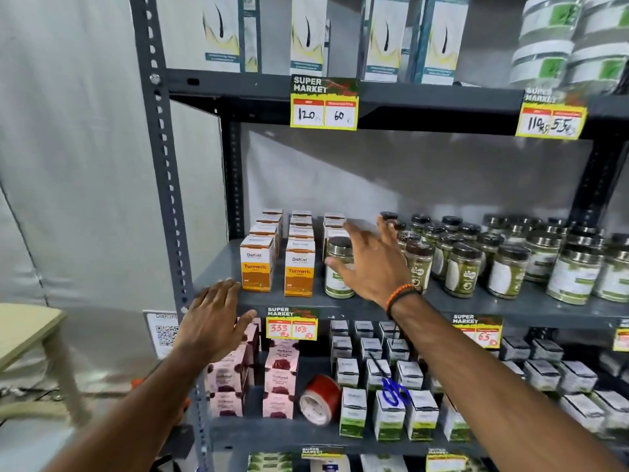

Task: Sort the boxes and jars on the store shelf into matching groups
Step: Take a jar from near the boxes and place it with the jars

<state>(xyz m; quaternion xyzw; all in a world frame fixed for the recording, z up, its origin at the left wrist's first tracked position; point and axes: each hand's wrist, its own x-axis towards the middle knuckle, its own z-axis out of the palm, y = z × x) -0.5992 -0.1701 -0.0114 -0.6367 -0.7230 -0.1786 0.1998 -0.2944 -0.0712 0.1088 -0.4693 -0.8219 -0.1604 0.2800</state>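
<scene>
Reading "Dishant Turmeric": orange boxes (pixel 257 264) beside jars (pixel 463 269)

Landmark: lone jar (pixel 338 267) at middle shelf (pixel 218 274) front. Left of jar: two rows of orange boxes (pixel 299 272), narrow gaps between. Right of jar: packed jars (pixel 463 272), no passage. Behind jar: third box row. Above jar: tall open space up to upper shelf. Far left of jar: bare shelf strip, then upright post (pixel 163 172).

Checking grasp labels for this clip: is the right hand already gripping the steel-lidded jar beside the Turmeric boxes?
No, the right hand is spread open in front of the jar, fingers extended, not wrapped around it.
</scene>
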